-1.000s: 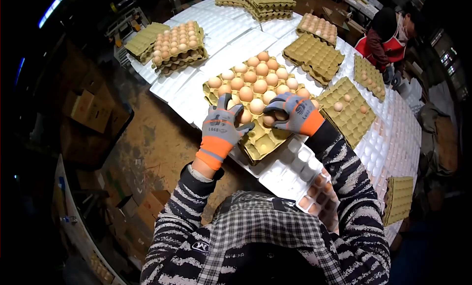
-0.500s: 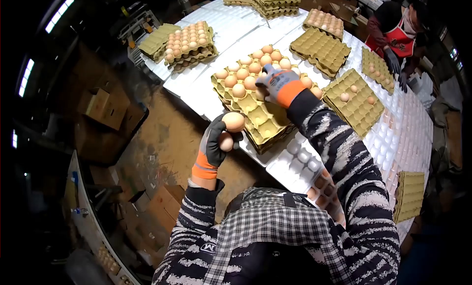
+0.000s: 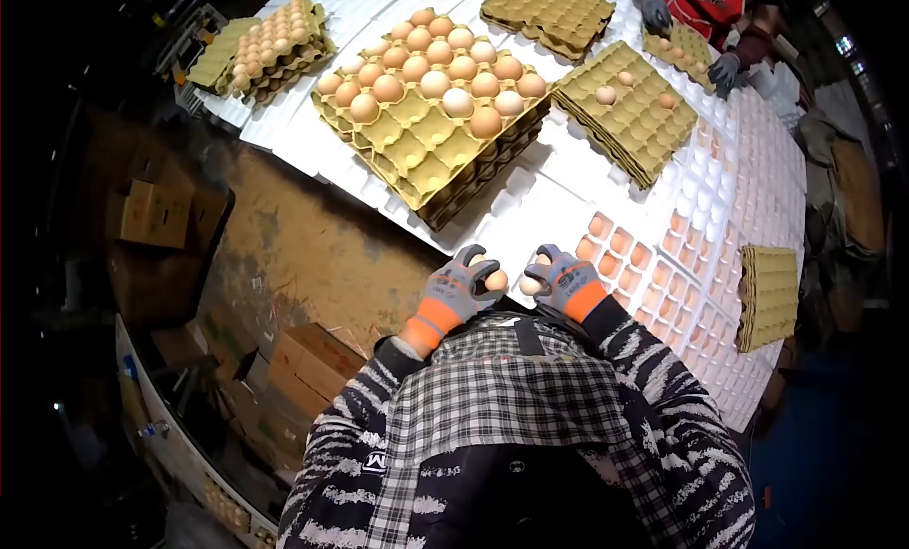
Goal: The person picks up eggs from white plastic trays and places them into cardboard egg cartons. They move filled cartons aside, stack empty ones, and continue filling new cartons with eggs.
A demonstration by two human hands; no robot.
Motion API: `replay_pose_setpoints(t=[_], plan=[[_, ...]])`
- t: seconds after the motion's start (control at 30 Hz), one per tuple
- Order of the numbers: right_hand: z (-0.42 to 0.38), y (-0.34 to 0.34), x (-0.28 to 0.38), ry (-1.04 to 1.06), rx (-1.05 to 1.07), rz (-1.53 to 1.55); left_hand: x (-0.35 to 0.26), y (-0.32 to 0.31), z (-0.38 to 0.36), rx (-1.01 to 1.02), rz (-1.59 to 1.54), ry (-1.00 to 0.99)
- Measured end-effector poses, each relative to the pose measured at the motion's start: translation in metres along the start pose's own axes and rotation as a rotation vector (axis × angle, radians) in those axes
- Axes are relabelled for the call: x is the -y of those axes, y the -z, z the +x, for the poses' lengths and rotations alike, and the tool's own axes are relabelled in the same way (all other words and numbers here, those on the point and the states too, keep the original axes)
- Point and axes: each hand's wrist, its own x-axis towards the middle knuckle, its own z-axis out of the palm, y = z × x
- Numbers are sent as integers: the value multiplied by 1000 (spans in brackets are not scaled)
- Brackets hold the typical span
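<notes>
My left hand [image 3: 458,289], in a grey glove with an orange cuff, closes around brown eggs [image 3: 496,280] at the near edge of the white moulded trays [image 3: 492,229]. Facing it, my right hand [image 3: 568,282] in a matching glove grips eggs [image 3: 530,286] too. Fingers partly cover the eggs in both hands. Beyond them stands a stack of yellowish pulp egg trays [image 3: 417,165]; its top tray has eggs across the back and bare cups along the front. Just right of my right hand, brown eggs [image 3: 609,264] sit in white tray cells.
A pulp tray stack [image 3: 630,108] bearing 3 eggs lies to the right. Other stacks are an egg-filled one [image 3: 275,47] at back left and one [image 3: 769,298] at far right. A co-worker's gloved hands [image 3: 724,71] are at the upper right. Cardboard boxes [image 3: 312,369] stand below left.
My right hand has left the pulp tray stack and come back toward my body. My left hand, still with eggs, has moved right to the table edge beside it. The view has shifted.
</notes>
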Motion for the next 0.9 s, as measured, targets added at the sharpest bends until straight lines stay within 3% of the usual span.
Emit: replay_pose_setpoints(t=[0.07, 0.2, 0.33, 0.4, 0.43, 0.5, 0.6, 0.67, 0.73, 0.8, 0.87, 0.9], plan=[[0, -27, -4, 7, -106, -38, 11, -20, 7, -69, 98, -84], [-7, -11, -7, -105, -109, 139, 27, -30, 20, 10, -5, 50], [3, -5, -17, -41, -142, 276, 11, -14, 36, 20, 104, 74], [11, 1, -10, -73, -201, 330, 4, -13, 49, -182, -51, 76], [22, -5, -9, 9, -364, 526, 7, -20, 59, -306, 0, -70], [46, -20, 0, 107, -591, 796, 16, -36, 79, -251, -76, -45], [84, -55, -7, 159, -570, 555, 48, -59, 88, -61, -282, 137], [80, -47, -16, 118, -483, 631, 38, -39, 77, -132, -203, -48], [63, 2, -23, 283, -636, 609, 5, 3, 61, -154, -177, -192], [48, 73, -16, 330, -861, 586, -31, 56, 58, -368, -64, -444], [58, 127, -21, 362, -1005, 524, -63, 102, 70, -628, 28, -471], [65, 153, -21, 383, -1001, 353, -65, 120, 82, -640, 91, -418]])
